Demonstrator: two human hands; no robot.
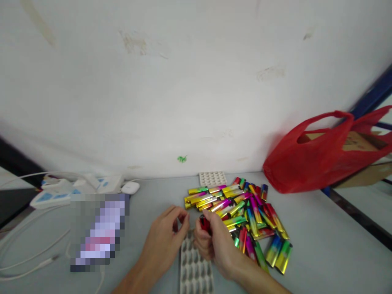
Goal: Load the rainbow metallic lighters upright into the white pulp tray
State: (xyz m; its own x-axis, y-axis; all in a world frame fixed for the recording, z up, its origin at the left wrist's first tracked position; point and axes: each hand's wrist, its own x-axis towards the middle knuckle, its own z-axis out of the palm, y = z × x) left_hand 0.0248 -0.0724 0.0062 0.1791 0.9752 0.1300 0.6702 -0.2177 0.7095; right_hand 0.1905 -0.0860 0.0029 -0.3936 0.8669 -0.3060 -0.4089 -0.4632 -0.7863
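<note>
My right hand (pixel 216 241) is closed around a red lighter (pixel 206 223) whose dark end points up out of the fist. To its left, my left hand (pixel 167 234) has the thumb and forefinger brought together; whatever is between the tips, if anything, is too small to tell. Under and between the hands lies a pale grey moulded tray (pixel 196 271) with rows of hollows, its far end partly covered by my hands. Beyond and to the right of my right hand spreads a loose pile of shiny lighters (pixel 235 202) in gold, green, purple, blue and red.
Against the wall lies a second, whitish tray (pixel 212 178). A red bag (pixel 312 159) holding a cardboard box stands at the right. On the left are a blurred-out phone (pixel 102 232), a power strip (pixel 58 196), a white earbud case (pixel 130 188) and loose white cables (pixel 39 265).
</note>
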